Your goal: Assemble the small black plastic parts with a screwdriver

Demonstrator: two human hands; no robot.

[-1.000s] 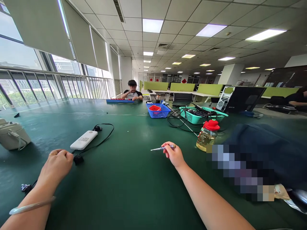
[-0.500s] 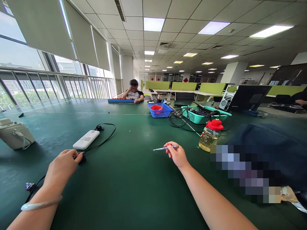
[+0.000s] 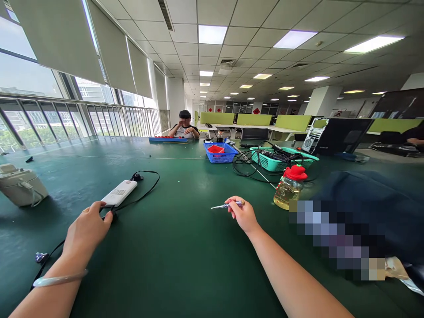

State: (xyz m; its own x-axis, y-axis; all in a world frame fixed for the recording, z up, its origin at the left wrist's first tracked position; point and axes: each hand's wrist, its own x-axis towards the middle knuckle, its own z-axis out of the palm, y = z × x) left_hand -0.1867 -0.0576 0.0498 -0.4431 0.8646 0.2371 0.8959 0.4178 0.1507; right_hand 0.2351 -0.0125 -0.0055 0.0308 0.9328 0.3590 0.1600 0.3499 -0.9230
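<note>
My left hand (image 3: 86,227), with a pale bangle at the wrist, rests low over the table at the near end of a flat white rectangular device (image 3: 120,193). Its thumb and forefinger are around a black cable (image 3: 141,201), beside a small black piece mostly hidden by the thumb. This cable loops past the device to a black plug (image 3: 137,177); a dark cord also runs under my left wrist to a shiny small end piece (image 3: 41,257). My right hand (image 3: 244,216) is closed around the handle of a slim screwdriver (image 3: 218,206), its metal tip pointing left above the table.
Right of my right hand stands a red-lidded jar (image 3: 289,190) of yellowish liquid, near dark cloth (image 3: 374,198). Farther back are a blue basket (image 3: 221,157) and a green basket (image 3: 274,165) of cables. A beige case (image 3: 21,187) sits left; a person (image 3: 184,126) sits opposite.
My left forefinger has lifted and spread away from the thumb, reaching the white device's near end. My right hand and the screwdriver have barely moved. The person opposite has raised a hand from the table.
</note>
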